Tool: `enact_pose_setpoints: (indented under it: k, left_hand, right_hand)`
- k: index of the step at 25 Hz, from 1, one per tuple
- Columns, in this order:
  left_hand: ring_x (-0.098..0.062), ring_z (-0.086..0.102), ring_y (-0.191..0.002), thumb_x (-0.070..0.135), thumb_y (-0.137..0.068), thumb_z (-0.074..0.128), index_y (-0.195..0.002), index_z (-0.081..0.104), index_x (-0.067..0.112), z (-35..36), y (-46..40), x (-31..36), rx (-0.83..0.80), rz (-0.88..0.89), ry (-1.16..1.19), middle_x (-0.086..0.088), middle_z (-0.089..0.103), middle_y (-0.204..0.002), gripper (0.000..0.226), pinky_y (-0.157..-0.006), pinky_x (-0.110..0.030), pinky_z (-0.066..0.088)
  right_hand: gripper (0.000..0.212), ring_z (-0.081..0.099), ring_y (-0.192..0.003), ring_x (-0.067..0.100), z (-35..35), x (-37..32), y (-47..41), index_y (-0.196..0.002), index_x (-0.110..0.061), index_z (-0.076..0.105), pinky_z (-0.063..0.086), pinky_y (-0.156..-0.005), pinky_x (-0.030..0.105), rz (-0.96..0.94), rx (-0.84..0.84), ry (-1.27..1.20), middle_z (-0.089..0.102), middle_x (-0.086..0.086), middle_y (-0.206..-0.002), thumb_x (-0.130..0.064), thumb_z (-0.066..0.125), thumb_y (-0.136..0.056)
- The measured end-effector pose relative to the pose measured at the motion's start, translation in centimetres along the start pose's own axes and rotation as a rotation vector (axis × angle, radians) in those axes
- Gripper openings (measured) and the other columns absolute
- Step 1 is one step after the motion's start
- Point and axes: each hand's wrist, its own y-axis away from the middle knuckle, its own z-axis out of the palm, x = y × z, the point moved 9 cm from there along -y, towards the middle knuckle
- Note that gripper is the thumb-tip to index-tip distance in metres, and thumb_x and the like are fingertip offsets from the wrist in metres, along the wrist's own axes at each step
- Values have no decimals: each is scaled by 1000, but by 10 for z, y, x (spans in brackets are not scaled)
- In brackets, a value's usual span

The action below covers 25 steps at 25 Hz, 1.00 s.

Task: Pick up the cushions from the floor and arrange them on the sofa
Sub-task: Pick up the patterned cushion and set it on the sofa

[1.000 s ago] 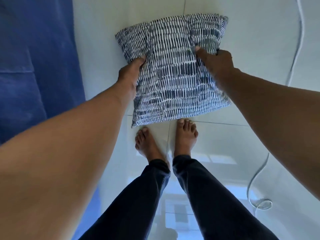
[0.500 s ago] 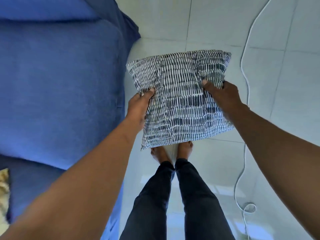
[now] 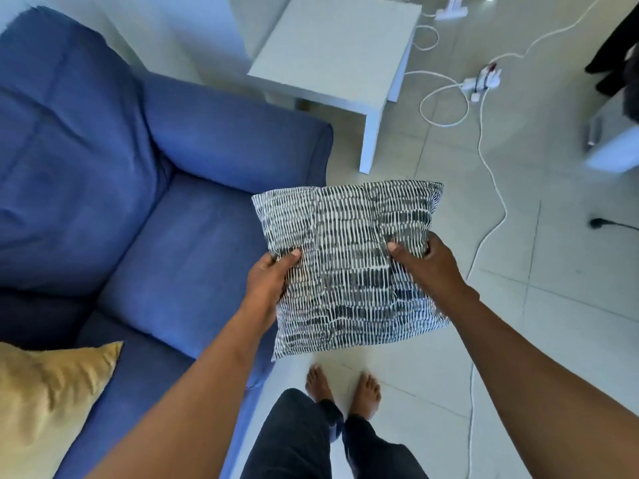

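I hold a black-and-white patterned cushion in the air in front of me, above the floor and just right of the blue sofa. My left hand grips its left edge and my right hand grips its right edge, thumbs on top. A yellow cushion lies on the sofa seat at the lower left.
A white side table stands beyond the sofa's armrest. White cables and a power strip lie on the tiled floor to the right. My bare feet stand beside the sofa's front edge.
The cushion has been lifted up from the floor. My view has risen and turned toward the sofa, bringing its seat, the yellow cushion and the side table into sight.
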Motion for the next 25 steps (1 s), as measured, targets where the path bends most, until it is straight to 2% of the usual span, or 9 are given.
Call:
enact_pose_setpoints:
  k: [5,8,11,13,15,17,20,23,25]
  left_hand:
    - [-32,76,-102,17,-95,77,-107,72,13,-74,-7,43,83,49,142,-14,80,-112,14,-89,-45,63]
    - [-25,76,-93,14,-94,77,-106,70,12,-129,-35,65,153,50,205,-7,80,-103,14,-79,-36,60]
    - [-24,76,-96,12,-92,79,-106,68,12,-178,-58,85,216,56,240,-9,79,-107,18,-85,-36,60]
    - [-25,75,-99,10,-91,79,-111,67,10,-216,-70,98,276,68,269,-8,79,-109,24,-88,-37,60]
    - [-19,76,-93,10,-90,79,-109,67,13,-251,-77,111,325,77,281,-2,80,-103,23,-76,-27,60]
    - [-16,75,-88,9,-89,79,-107,68,15,-284,-79,123,387,81,296,0,79,-100,22,-67,-21,58]
    - [-19,73,-91,9,-88,80,-107,67,15,-325,-82,129,481,84,291,-2,78,-102,23,-72,-28,55]
    - [-25,74,-96,5,-86,81,-112,68,12,-353,-84,123,567,50,315,-8,78,-107,29,-80,-32,58]
    - [-27,74,-98,0,-84,81,-114,69,9,-367,-84,116,640,21,327,-9,79,-108,34,-82,-33,59]
  right_hand:
    - [61,69,-100,15,68,-87,-22,-125,-25,63,52,-89,35,-107,-131,64,74,-6,-113,-58,84,-78]
    - [40,68,-85,14,130,-134,-52,-108,-24,66,51,-75,31,-112,-203,99,73,-8,-96,-43,87,-80]
    - [29,66,-75,12,196,-173,-80,-94,-27,64,45,-61,25,-100,-268,92,70,-11,-85,-30,89,-79]
    - [30,71,-85,13,244,-197,-98,-98,-28,67,49,-64,24,-78,-312,81,75,-8,-98,-29,89,-79]
    - [34,73,-93,19,288,-218,-112,-101,-27,67,53,-70,27,-42,-361,59,76,-1,-109,-34,90,-78]
    - [49,71,-112,29,334,-238,-121,-116,-25,68,57,-87,37,-9,-443,50,74,2,-124,-39,91,-75]
    - [74,56,-134,33,393,-262,-128,-138,-15,60,46,-105,43,-9,-560,79,63,-1,-142,-39,92,-75]
    - [37,64,-113,17,446,-282,-141,-107,-23,69,48,-80,27,-16,-660,132,71,-10,-112,-24,91,-77]
    - [33,70,-100,15,481,-288,-150,-106,-17,70,53,-82,28,-19,-727,195,77,-5,-102,-13,89,-79]
